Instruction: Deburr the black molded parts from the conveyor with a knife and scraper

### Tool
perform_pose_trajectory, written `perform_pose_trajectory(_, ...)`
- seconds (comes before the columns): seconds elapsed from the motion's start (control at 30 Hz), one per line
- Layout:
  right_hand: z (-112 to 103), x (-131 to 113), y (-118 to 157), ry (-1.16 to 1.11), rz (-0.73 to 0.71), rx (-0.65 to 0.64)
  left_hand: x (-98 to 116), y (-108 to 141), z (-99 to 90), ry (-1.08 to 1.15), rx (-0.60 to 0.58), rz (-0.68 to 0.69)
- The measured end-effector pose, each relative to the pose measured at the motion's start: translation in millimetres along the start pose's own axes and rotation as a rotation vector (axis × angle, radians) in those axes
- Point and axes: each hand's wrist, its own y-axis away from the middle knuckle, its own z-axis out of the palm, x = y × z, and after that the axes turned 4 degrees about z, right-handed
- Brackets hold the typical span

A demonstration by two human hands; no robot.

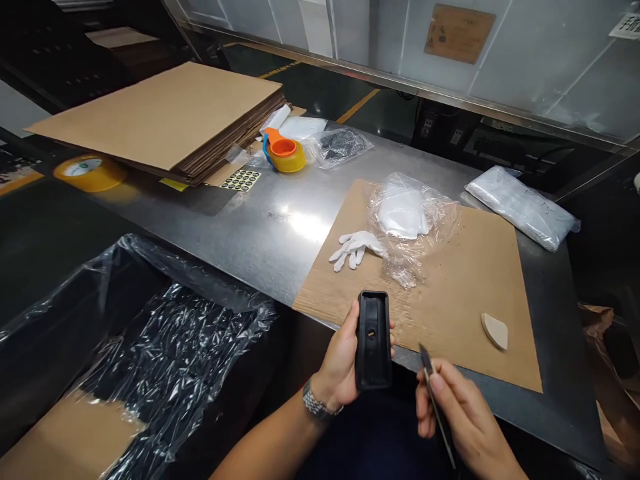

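Observation:
My left hand (341, 363) is closed around a black rectangular plastic part (374, 353), a shallow tray-like piece with raised edges and a small hole near its middle. It is held upright, its hollow side towards me, just off the table's front edge. To its right, my right hand (453, 407) pinches a slim dark pointed tool (434, 385), whose tip points up and away; its exact kind is unclear. The two held things do not touch. Beyond them a cardboard sheet (450, 300) carries a white glove (356, 250) and a beige wedge-shaped piece (495, 331).
A clear bag with white contents (403, 210) lies on the cardboard; another wrapped bundle (523, 205) sits at right. A cardboard stack (165, 120), tape dispenser (286, 153), tape roll (90, 172) and sticker sheet (242, 180) occupy the metal table (240, 240). A plastic-lined bin (125, 250) stands front left.

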Motion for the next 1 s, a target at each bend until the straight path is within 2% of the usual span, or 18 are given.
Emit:
perform_pose_trajectory(0.07,6.6,-2.1,5.9,0.152,-0.022,-0.092,2.3,-1.5,3.9,0.018,0.023,0.076)
perform_pose_trajectory(0.13,12.7,-4.5,7.7,0.279,-0.024,-0.129,1.8,-1.9,6.9,0.040,0.027,0.143)
perform_pose_trajectory(0.3,21.9,-8.3,2.2,0.499,-0.021,-0.098,-3.0,0.6,10.4,0.028,0.008,0.298)
perform_pose_trajectory(0.37,23.1,-8.3,0.6,0.491,0.008,-0.108,-4.3,1.6,10.8,0.003,0.011,0.344)
perform_pose_trajectory(0.5,23.9,-7.7,0.8,0.354,0.184,-0.217,-5.6,1.8,10.7,-0.016,0.042,0.372)
perform_pose_trajectory(0.6,24.6,-8.8,0.6,0.314,0.254,-0.242,-6.1,1.1,10.3,-0.012,0.043,0.383)
perform_pose_trajectory(1.0,25.7,-9.3,-5.4,0.300,0.199,-0.230,-7.0,-1.8,9.8,-0.038,0.054,0.410)
